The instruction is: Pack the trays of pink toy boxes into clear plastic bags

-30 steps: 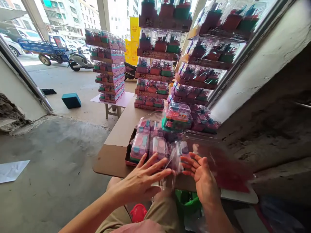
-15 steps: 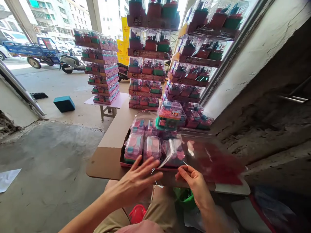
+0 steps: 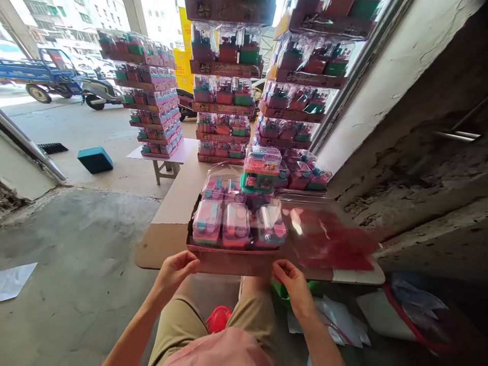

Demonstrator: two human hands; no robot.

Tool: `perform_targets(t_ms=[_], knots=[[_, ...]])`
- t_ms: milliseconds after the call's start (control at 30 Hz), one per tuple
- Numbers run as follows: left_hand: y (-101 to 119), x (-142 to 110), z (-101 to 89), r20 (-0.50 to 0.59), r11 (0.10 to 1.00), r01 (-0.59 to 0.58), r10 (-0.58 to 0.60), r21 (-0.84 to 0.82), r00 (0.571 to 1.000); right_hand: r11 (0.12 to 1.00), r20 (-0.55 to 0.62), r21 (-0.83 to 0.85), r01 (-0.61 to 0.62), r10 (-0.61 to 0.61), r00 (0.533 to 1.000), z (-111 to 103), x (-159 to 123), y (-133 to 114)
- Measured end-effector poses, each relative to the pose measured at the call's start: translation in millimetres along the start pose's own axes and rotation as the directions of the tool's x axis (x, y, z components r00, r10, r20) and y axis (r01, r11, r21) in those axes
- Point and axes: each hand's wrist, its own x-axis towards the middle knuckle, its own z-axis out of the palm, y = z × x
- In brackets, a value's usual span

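Note:
A tray (image 3: 236, 250) of small toy sets in clear-lidded boxes (image 3: 236, 223) sits on the table in front of me. Clear plastic film (image 3: 224, 172) lies around and over it, its edges hard to see. At the tray's front left corner, my left hand (image 3: 178, 267) has thumb and fingers pinched on the film. My right hand (image 3: 288, 278) pinches it near the front right corner. One more boxed set, pink over green (image 3: 261, 170), stands on top at the tray's back right.
Tall stacks of wrapped trays (image 3: 223, 104) rise behind the table (image 3: 163, 244). More clear plastic sheets (image 3: 331, 234) lie on a red patch at the right. A rough wall (image 3: 381, 91) borders the right side. On the floor at left is a teal block (image 3: 95, 160).
My left hand has moved left and down from above the tray's front, and its spread fingers have closed. The film flap over the right front box is drawn forward. The view has shifted slightly.

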Motion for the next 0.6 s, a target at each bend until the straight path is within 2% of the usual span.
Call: perform_targets(t_ms=[233,400,500,600], knots=[[-11,9,7.6,-0.137,1.0,0.026,-0.027,-0.005,0.99,0.999,-0.059,0.033,0.008,-0.006,0.998,6,4,6],[-20,9,8.4,-0.154,1.0,0.017,-0.016,0.002,0.988,0.989,0.025,-0.127,0.073,-0.07,0.997,0,3,11],[-23,6,7.1,-0.155,1.0,0.008,-0.003,0.027,0.988,0.974,0.02,-0.209,0.088,-0.085,0.996,-4,3,13],[-16,9,0.0,-0.187,0.997,-0.04,0.052,0.066,0.981,0.956,0.006,-0.273,0.106,-0.108,0.994,-8,5,14]])
